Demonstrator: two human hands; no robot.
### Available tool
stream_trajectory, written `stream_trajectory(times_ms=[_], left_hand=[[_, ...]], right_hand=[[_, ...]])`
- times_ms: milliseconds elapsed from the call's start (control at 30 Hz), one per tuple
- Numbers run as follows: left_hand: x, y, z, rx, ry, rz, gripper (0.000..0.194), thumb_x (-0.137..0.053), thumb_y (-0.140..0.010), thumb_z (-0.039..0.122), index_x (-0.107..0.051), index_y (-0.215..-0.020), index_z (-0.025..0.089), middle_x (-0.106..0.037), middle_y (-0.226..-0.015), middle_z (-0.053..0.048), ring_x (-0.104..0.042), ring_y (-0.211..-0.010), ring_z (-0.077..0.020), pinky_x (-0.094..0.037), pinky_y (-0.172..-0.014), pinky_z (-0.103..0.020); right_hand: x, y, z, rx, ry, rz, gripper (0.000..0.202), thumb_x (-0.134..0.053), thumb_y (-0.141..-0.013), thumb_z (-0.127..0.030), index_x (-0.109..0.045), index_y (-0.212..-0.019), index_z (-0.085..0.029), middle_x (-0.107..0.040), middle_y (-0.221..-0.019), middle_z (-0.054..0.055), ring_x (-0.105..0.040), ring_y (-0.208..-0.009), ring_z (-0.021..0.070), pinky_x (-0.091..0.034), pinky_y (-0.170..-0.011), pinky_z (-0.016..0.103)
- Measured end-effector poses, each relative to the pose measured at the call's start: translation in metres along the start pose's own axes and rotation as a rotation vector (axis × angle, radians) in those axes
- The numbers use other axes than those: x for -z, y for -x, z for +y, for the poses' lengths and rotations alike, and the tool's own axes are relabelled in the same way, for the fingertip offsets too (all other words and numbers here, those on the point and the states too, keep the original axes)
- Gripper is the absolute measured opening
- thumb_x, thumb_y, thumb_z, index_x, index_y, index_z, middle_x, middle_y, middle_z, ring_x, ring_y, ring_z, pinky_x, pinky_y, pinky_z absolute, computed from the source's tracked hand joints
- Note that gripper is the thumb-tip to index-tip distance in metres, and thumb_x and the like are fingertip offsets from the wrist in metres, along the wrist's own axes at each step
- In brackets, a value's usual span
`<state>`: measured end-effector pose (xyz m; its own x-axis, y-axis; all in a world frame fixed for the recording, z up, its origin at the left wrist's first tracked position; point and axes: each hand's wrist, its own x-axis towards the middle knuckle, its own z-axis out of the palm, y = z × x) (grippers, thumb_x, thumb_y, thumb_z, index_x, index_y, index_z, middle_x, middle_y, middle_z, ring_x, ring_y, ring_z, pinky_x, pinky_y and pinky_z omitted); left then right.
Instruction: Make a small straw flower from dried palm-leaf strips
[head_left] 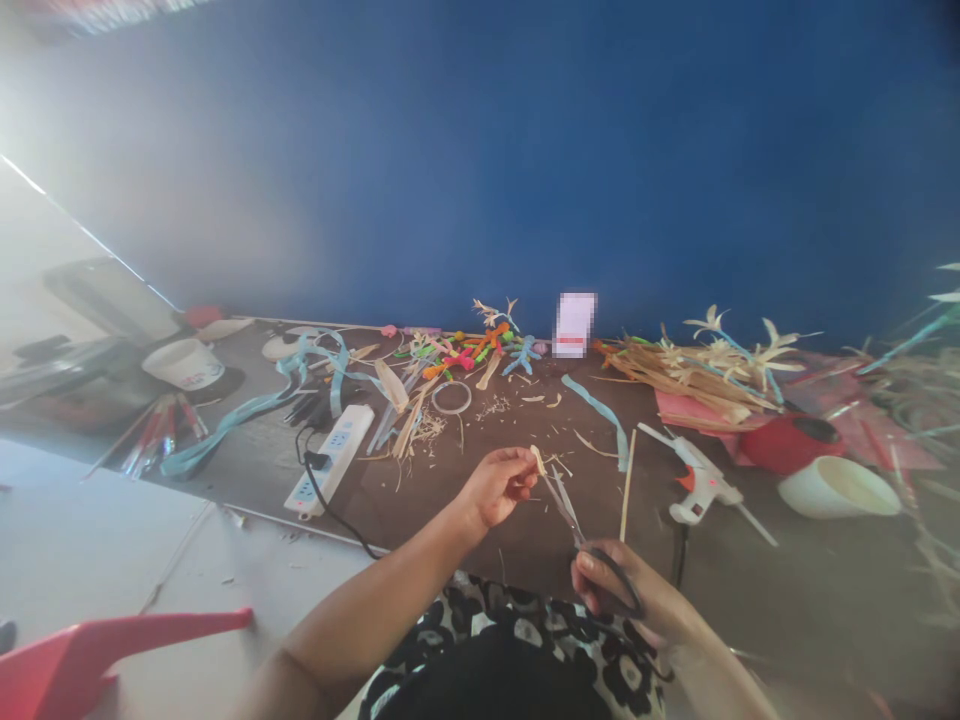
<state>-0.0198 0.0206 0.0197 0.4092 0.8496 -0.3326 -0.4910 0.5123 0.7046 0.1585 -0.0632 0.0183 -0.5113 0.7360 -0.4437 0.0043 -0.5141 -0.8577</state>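
A short, pale husk strip (pixel 538 460) was held up over the counter (pixel 487 500), near the middle of its near edge. It was pinched at its lower left side between the thumb and forefinger of the left hand (pixel 504 487), which was nearly closed, the other fingers curled loosely. The strip looked thin, dry and nearly weightless, probably bendable but easily split, so a light pinch close to the part being worked would be called for. The black-handled scissors (pixel 576 530) were gripped by the right hand (pixel 615 580), closed around the handle loops; their blades were parted and aimed at the strip, whose contact with them could not be made out. They were judged stiff and heavier, best held by the loops.

Just beyond, pale trimmings (pixel 493 407) were scattered. To the right, a thin stick (pixel 628 485) was laid beside the white glue gun (pixel 701 485), with a white cup (pixel 836 488) farther along. A power strip (pixel 334 460) was set by the near edge on the left. Toward the far edge, a clear ring (pixel 451 398), a light-blue ribbon (pixel 600 412) and a dried husk bundle (pixel 682 378) were spread.
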Motion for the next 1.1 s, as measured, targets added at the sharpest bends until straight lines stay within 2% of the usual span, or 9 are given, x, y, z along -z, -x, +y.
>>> stream_trajectory(times_ms=[400,733,967,1100], left_hand=[[-0.007,0.005,-0.008,-0.006,-0.039,-0.041,0.021,-0.066,-0.060,0.026,-0.051,-0.065,0.013,-0.047,-0.057,0.001,-0.043,-0.046,-0.0049,-0.030,-0.038,-0.015],[-0.008,0.005,-0.004,-0.011,-0.055,-0.053,0.022,-0.066,-0.060,0.028,-0.049,-0.064,0.014,-0.047,-0.055,0.002,-0.043,-0.046,-0.0048,-0.030,-0.038,-0.015],[-0.006,0.004,-0.003,-0.009,-0.113,-0.024,0.023,-0.066,-0.059,0.030,-0.051,-0.064,0.013,-0.049,-0.054,0.001,-0.045,-0.046,-0.0062,-0.033,-0.041,-0.017],[-0.004,0.003,0.000,-0.027,-0.112,0.022,0.021,-0.064,-0.061,0.029,-0.053,-0.063,0.012,-0.051,-0.058,-0.001,-0.046,-0.048,-0.0057,-0.033,-0.042,-0.017]], right_hand=[[-0.022,-0.011,0.008,0.085,-0.112,0.116,0.036,-0.050,-0.072,-0.047,-0.052,-0.061,-0.013,-0.046,-0.046,-0.003,-0.038,-0.043,0.0055,-0.027,-0.043,0.018],[-0.031,-0.014,0.014,0.148,0.035,0.256,0.041,-0.047,-0.073,-0.051,-0.047,-0.051,-0.016,-0.042,-0.038,-0.003,-0.035,-0.037,0.0064,-0.024,-0.041,0.021],[-0.027,-0.014,0.017,0.133,-0.002,0.276,0.040,-0.046,-0.073,-0.049,-0.047,-0.051,-0.016,-0.041,-0.037,-0.004,-0.033,-0.036,0.0053,-0.023,-0.039,0.020],[-0.025,-0.009,0.011,0.136,-0.034,0.193,0.038,-0.048,-0.073,-0.049,-0.051,-0.056,-0.015,-0.046,-0.042,-0.002,-0.038,-0.040,0.0062,-0.025,-0.042,0.019]])
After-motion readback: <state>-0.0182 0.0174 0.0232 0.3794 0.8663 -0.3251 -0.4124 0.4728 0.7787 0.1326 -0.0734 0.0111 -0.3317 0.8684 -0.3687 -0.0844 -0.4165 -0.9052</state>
